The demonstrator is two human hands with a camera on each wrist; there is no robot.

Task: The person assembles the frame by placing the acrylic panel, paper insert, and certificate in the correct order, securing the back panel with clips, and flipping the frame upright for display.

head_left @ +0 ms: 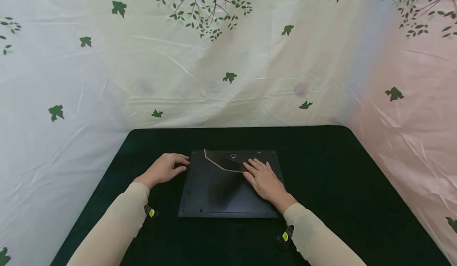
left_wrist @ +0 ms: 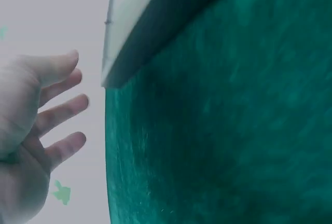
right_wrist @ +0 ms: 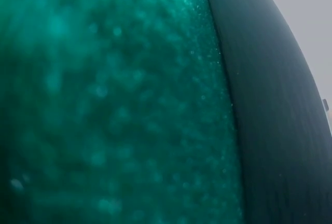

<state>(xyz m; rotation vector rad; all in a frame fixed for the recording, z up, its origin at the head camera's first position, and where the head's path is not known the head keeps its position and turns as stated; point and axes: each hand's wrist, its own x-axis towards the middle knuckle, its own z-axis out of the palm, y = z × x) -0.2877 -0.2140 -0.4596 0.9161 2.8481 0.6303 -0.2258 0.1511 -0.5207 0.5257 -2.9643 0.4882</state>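
Observation:
A dark picture frame [head_left: 214, 194] lies back side up on the table, with a small metal hanger near its far edge. From its back a thin stand flap [head_left: 226, 162] sticks up at an angle, its edge pale. My right hand [head_left: 264, 180] rests on the right part of the back, fingers extended, fingertips right at the flap's lower end. At the frame's upper left edge is my left hand [head_left: 167, 167], its fingers loosely bent and holding nothing. In the left wrist view, that hand's spread fingers point toward a corner of the frame [left_wrist: 129, 32]. The right wrist view shows the frame's side [right_wrist: 275, 105] but no hand.
A dark green cloth [head_left: 332, 178] covers the table under the frame. Behind and beside the table hangs a pale curtain [head_left: 257, 60] with printed leaves and branches. Both sleeves carry a small dark wrist device, such as the one on the left [head_left: 148, 211].

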